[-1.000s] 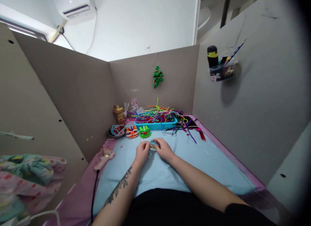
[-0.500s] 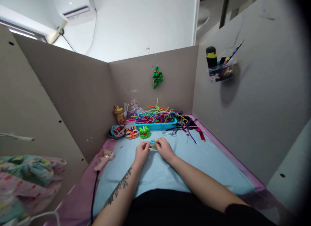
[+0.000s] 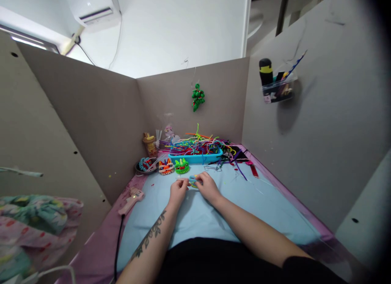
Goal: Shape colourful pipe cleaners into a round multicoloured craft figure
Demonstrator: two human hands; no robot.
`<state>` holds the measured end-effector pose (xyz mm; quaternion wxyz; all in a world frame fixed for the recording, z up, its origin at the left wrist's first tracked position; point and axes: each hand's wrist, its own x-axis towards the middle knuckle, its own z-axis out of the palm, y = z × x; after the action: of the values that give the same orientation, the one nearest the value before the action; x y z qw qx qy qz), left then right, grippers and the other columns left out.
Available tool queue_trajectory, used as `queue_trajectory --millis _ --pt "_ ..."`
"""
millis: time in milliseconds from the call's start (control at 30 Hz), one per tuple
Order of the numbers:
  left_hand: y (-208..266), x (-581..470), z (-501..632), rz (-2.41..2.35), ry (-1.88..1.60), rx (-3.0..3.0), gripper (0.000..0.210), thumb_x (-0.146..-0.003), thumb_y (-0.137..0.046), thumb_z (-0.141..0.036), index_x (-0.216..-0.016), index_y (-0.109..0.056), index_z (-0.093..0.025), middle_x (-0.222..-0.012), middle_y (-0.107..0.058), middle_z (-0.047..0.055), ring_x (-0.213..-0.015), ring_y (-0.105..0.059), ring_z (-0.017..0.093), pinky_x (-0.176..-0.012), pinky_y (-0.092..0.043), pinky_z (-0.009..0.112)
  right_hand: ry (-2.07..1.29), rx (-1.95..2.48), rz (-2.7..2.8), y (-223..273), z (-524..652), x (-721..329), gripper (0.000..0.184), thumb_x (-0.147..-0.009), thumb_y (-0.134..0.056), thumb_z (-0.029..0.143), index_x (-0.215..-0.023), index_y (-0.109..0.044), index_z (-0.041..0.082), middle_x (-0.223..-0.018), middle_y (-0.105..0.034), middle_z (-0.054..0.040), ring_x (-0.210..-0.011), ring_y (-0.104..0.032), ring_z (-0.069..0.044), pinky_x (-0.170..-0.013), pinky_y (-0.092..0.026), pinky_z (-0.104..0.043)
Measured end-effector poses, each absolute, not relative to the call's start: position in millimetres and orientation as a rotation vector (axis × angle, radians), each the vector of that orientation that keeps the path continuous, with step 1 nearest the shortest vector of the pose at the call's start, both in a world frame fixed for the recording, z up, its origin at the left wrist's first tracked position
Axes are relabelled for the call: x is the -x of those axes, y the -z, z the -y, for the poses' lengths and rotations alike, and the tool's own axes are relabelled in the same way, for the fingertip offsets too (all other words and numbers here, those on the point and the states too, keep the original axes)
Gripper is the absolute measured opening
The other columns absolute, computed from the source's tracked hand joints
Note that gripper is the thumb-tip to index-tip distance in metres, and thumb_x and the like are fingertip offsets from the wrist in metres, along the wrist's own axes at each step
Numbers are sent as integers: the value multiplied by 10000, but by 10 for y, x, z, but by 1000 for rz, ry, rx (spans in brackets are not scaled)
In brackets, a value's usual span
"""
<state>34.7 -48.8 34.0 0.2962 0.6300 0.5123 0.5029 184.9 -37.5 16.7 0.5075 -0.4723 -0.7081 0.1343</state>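
Observation:
Between my two hands is a small blue and yellow pipe-cleaner piece (image 3: 192, 179), held just above the light blue cloth. My left hand (image 3: 179, 188) pinches its left side with thumb and finger. On the other side, my right hand (image 3: 207, 187) has its fingers closed on the piece and covers part of it. Just beyond my hands sit a green pipe-cleaner animal head (image 3: 182, 166) and an orange and white one (image 3: 166, 167).
A blue tray (image 3: 195, 158) heaped with coloured pipe cleaners stands at the back. Pliers-like metal tool (image 3: 213, 167) lies before it. A pink glue gun (image 3: 132, 202) with a black cord rests left, near a dark bowl (image 3: 146, 166). Grey partitions enclose the table on three sides.
The blue and yellow piece has turned slightly between my fingers. My hands stay in nearly the same place.

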Motion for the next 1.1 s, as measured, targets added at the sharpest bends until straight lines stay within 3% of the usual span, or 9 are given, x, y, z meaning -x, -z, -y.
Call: queue_trajectory --millis 400,600,833,1100 --pt "-250 -325 442 -1349 -1363 -1714 374 -779 -474 -426 -620 -654 -139 -567 -624 42 -549 -564 151 -555 -413 247 -348 1150 1725 -132 366 -1831 118 -684 -557 113 -765 -569 198 -820 -518 -7 -771 -518 -151 -703 -434 -279" --pt "-234 -334 431 -1272 -1428 -1717 286 -786 -470 -358 -717 -638 -137 -750 -653 61 -576 -560 133 -564 -433 247 -391 1133 1766 -144 375 -1823 179 -764 -541 187 -926 -617 203 -893 -558 -43 -830 -544 -164 -762 -439 -289" --pt "-233 -337 419 -1273 -1424 -1716 269 -789 -472 -343 -713 -630 -139 -755 -656 57 -566 -555 127 -563 -435 247 -342 1184 1796 -151 365 -1835 133 -781 -504 148 -750 -621 204 -816 -560 -33 -843 -537 -169 -784 -411 -288" --pt "-225 -339 413 -1325 -1428 -1619 284 -760 -517 -386 -711 -624 -128 -637 -645 41 -530 -553 130 -526 -419 235 -293 1192 1762 -176 377 -1846 69 -738 -538 132 -741 -578 188 -803 -537 -17 -814 -520 -158 -754 -399 -268"
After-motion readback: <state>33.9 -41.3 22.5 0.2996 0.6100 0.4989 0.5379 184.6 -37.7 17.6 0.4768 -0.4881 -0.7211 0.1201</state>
